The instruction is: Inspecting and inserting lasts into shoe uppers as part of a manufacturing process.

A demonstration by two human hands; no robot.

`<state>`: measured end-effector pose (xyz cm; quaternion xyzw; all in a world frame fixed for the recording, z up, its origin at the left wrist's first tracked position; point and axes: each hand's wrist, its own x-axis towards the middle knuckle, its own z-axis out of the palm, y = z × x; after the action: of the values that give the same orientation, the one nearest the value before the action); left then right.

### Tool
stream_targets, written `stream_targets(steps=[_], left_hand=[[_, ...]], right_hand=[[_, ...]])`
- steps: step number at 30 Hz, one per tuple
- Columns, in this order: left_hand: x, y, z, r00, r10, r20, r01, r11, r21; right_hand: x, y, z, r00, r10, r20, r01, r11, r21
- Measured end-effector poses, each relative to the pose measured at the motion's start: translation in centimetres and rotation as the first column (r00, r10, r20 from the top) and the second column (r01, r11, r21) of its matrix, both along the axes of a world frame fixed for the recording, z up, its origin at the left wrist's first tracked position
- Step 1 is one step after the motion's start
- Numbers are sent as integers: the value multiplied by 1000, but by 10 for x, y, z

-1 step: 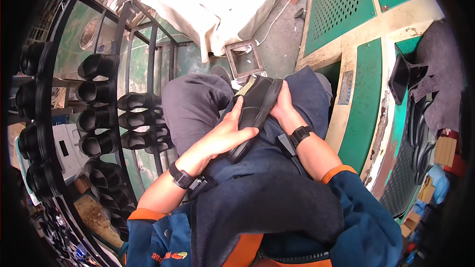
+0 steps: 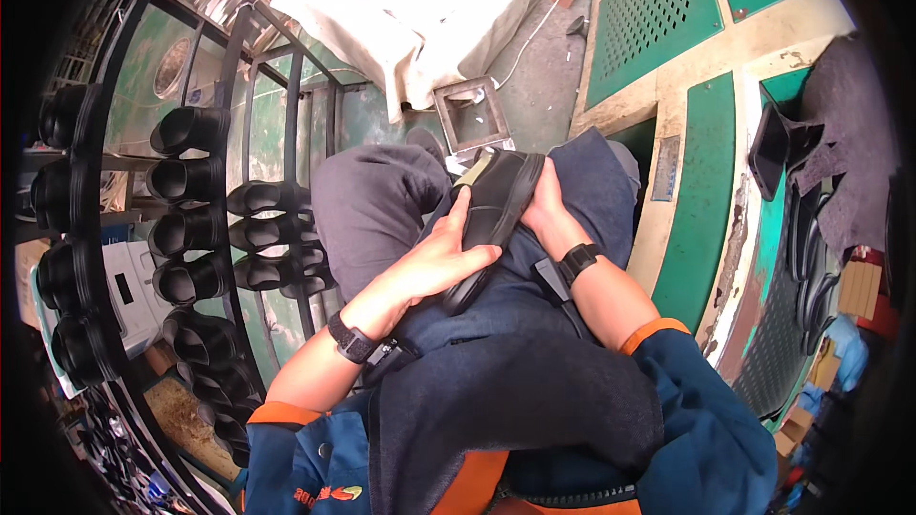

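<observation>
A black shoe (image 2: 498, 198) lies tilted across my lap with its sole edge turned to the right. My left hand (image 2: 434, 257) rests along its near left side, thumb across the upper and fingers stretched toward a pale yellowish strip (image 2: 474, 170) at the shoe's far end. Around the right side, at the sole, my right hand (image 2: 547, 198) grips the shoe; most of its fingers are hidden beneath. Both hands hold the shoe between them, above the dark blue apron (image 2: 596, 181) over my thighs.
On the left stands a dark metal rack (image 2: 234, 57) with several black shoes (image 2: 186, 179). Ahead are a cloth-covered table (image 2: 401, 10) and a square metal frame (image 2: 477, 138) on the floor. Green and cream machine panels (image 2: 697, 200) flank my right, beside hanging grey material (image 2: 854, 153).
</observation>
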<state>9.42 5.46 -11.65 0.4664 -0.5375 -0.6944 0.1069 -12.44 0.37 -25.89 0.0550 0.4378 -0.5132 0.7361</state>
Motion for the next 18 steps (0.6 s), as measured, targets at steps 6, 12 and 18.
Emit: stream_targets(steps=[6, 12, 18], left_hand=[[0, -5, 5, 993, 87, -83, -81, 994, 72], [22, 2, -7, 903, 318, -291, -164, 878, 451], [23, -7, -29, 933, 257, -252, -145, 909, 391]], right_hand=[[-3, -1, 1, 999, -26, -26, 29, 995, 96], [-21, 0, -1, 996, -31, -84, 21, 993, -117], [-26, 4, -1, 989, -44, -140, 35, 997, -67]])
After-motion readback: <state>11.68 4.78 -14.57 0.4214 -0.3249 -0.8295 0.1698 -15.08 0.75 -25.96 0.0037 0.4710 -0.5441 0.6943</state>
